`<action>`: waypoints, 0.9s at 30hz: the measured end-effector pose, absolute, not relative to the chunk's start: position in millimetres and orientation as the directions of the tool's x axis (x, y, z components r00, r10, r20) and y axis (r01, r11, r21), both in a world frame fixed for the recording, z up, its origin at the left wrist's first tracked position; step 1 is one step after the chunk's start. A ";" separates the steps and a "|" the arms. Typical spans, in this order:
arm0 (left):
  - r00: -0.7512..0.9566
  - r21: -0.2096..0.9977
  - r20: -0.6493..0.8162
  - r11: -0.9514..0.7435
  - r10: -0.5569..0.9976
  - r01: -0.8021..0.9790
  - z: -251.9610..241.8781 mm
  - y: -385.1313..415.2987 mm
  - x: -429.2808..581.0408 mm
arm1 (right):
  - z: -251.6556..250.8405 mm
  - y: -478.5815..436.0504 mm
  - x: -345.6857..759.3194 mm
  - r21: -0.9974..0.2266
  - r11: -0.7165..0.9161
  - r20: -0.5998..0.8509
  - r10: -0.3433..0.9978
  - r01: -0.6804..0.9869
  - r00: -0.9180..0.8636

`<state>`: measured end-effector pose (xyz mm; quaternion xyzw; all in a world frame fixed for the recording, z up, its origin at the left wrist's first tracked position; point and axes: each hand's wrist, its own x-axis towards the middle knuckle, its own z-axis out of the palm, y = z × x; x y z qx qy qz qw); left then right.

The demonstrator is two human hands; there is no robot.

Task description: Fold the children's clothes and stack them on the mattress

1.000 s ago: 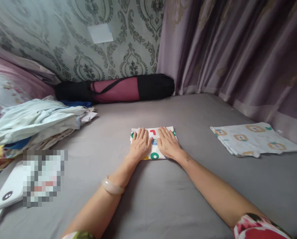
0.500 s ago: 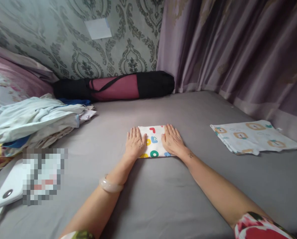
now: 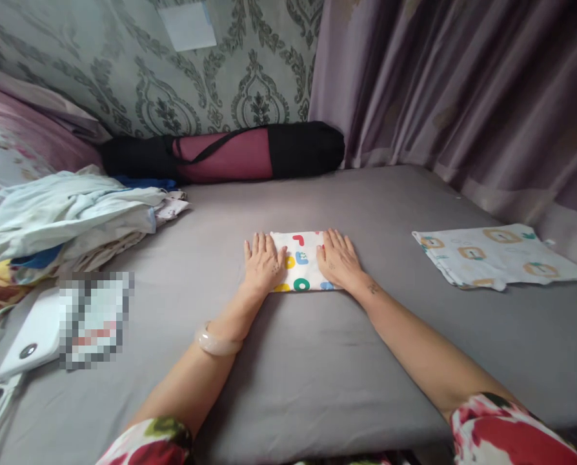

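Observation:
A folded white cloth (image 3: 302, 265) with red, blue, yellow and green shapes lies flat on the grey sheet in front of me. My left hand (image 3: 264, 263) rests palm down over its left edge, fingers stretched away from me. On its right edge my right hand (image 3: 337, 259) lies the same way, fingers extended. Both palms touch the cloth and cover its sides; its middle strip shows between my thumbs. A pale bangle (image 3: 218, 340) circles my left forearm.
To the right lies another folded white cloth (image 3: 499, 255) with orange-brown prints. A heap of clothes (image 3: 70, 210) is at the left, with a white phone (image 3: 39, 332) and a blurred-out item nearer me. A black and maroon long bag (image 3: 225, 155) lies along the wall beside purple curtains (image 3: 390, 77).
The camera view has tilted down slightly, so everything sits a little higher in the picture. Both hands remain flat on the folded cloth.

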<state>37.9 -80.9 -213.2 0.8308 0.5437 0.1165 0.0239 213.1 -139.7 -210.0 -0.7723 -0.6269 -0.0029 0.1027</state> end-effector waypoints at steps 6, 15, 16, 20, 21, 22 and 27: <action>0.465 0.168 0.157 -0.487 0.872 0.857 -212.4 -84.3 40.5 | -212.5 -141.0 203.7 -0.147 -0.110 0.187 0.973 0.983 0.136; 0.430 0.328 0.115 -0.443 0.895 0.834 -211.6 -78.2 40.8 | -211.1 -138.9 200.9 -0.157 -0.140 0.120 0.980 0.978 0.160; 0.413 0.365 0.126 -0.429 0.902 0.826 -210.3 -77.5 41.2 | -208.8 -138.9 197.2 -0.156 -0.122 0.139 0.980 0.980 0.144; 0.340 0.530 0.150 -0.366 0.928 0.765 -202.2 -75.4 41.1 | -205.2 -138.6 179.1 -0.164 0.005 0.186 0.982 0.986 0.026; 0.323 0.575 0.147 -0.347 0.935 0.741 -199.7 -75.3 40.6 | -206.0 -138.6 175.5 -0.173 0.023 0.172 0.985 0.985 0.008; 0.303 0.622 0.139 -0.322 0.943 0.714 -197.3 -75.1 39.9 | -207.3 -138.5 172.9 -0.183 0.027 0.154 0.988 0.983 0.002; 0.161 0.839 0.075 -0.150 0.984 0.523 -193.7 -70.5 35.7 | -212.7 -138.4 172.7 -0.202 0.010 0.108 0.994 0.979 0.012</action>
